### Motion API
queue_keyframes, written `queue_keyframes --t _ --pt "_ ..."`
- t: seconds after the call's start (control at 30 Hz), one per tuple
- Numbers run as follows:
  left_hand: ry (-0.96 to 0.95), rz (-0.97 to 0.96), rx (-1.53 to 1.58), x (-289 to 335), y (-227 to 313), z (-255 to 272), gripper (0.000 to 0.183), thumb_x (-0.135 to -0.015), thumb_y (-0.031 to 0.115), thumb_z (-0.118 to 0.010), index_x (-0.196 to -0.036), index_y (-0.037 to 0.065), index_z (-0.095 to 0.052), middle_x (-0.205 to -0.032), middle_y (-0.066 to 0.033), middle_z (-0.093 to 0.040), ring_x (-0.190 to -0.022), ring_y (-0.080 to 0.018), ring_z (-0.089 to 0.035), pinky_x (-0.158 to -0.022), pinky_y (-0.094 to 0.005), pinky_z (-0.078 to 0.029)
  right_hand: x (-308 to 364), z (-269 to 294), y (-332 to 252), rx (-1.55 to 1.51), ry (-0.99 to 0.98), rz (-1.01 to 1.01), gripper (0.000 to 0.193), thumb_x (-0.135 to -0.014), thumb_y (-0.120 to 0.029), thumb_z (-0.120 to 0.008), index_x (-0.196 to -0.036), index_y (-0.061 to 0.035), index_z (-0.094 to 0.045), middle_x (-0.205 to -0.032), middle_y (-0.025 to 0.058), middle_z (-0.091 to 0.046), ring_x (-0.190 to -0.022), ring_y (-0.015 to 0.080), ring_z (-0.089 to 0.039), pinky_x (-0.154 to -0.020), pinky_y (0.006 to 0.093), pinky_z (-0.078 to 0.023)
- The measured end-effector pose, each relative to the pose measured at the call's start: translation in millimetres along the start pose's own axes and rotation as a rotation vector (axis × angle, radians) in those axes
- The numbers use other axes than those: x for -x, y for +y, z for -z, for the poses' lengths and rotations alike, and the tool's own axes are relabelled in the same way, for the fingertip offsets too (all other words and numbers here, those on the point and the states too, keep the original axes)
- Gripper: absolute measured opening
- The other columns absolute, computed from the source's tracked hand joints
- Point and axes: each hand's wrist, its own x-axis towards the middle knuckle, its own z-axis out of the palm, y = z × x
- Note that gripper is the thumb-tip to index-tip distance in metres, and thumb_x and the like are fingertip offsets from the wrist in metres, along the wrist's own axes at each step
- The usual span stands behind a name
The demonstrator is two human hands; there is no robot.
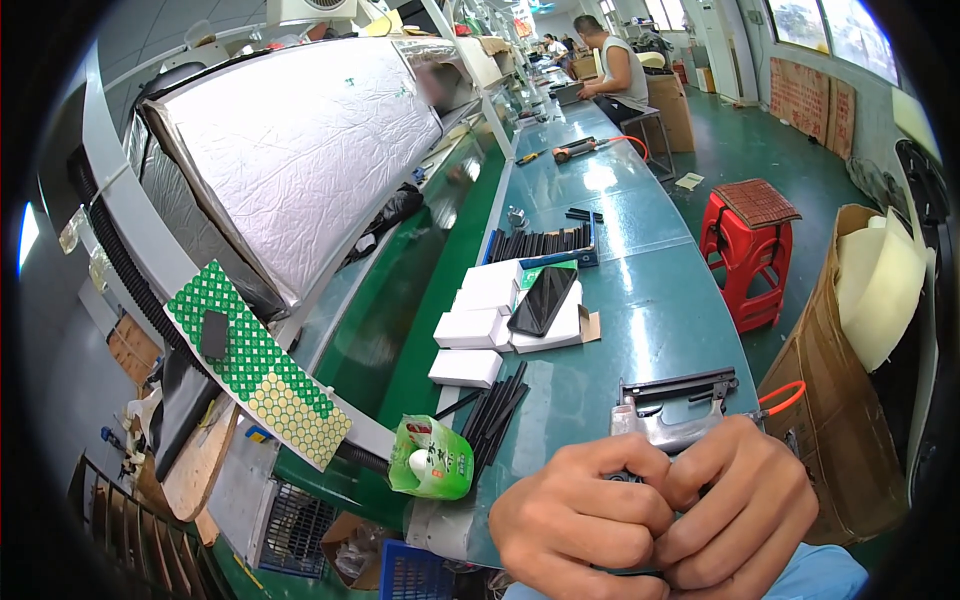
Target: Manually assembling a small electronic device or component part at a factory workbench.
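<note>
My left hand (580, 515) and my right hand (745, 505) are both closed, knuckles pressed together at the near edge of the bench. A bit of something dark shows between the fingers, too covered to name. Just beyond them lies a silver and black pneumatic stapler (680, 425), with an orange air hose (783, 398) at its right end. To the left, several thin black strips (495, 415) lie in a loose pile beside an opened green packet (432, 457) with something white in it.
White boxes (467, 367) and a black phone (543, 300) sit farther up the bench (660, 310). Behind them stands a blue tray (588, 255) of black strips. A red stool (745, 255) and a cardboard box (830, 400) are on the right. One person (620, 75) sits far off.
</note>
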Motion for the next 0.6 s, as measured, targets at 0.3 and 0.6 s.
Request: queue_keyframes --t 0.3,0.6 --pt "-0.028 0.033 -0.042 2 6 5 0.007 -0.087 0.000 -0.069 -0.080 0.002 -0.071 -0.069 -0.0049 -0.056 -0.062 -0.0175 -0.054 -0.056 -0.0313 -0.046 1 1 1 -0.033 -0.022 -0.022 0.021 -0.069 0.005 -0.070 -0.060 -0.0068 -0.056 -0.055 -0.0007 -0.048 -0.046 0.0092 -0.050 -0.049 0.0279 -0.028" --pt "-0.064 0.062 -0.065 1 11 6 0.007 -0.087 0.001 -0.069 -0.081 0.003 -0.071 -0.070 -0.0042 -0.057 -0.062 -0.0173 -0.055 -0.060 -0.0329 -0.048 0 0 -1 -0.008 -0.015 -0.007 0.021 -0.069 0.005 -0.070 -0.060 -0.0067 -0.056 -0.055 -0.0009 -0.048 -0.046 0.0090 -0.050 -0.050 0.0276 -0.028"
